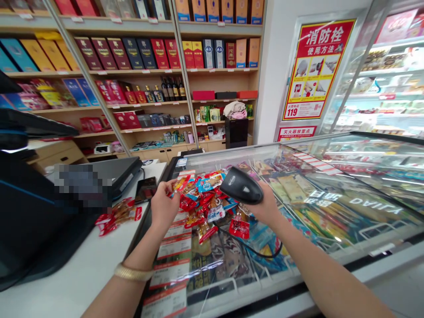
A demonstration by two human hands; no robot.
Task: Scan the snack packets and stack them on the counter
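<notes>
Our left hand [164,204] pinched one snack packet [180,182] at left edge of packet pile [207,207] on freezer glass lid [331,198]; fingers curled, nearly closed. Our right hand [265,207] wrapped fully round barcode scanner [241,184], above pile's right side. Risks, we judged: packets sliding on slick glass; scanner cable [261,254], trailing near pile, dragging some off; lid glare spoiling reads.

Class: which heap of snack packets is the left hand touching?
The left hand touches the big heap on the freezer lid; the small heap lies apart on the white counter.
</notes>
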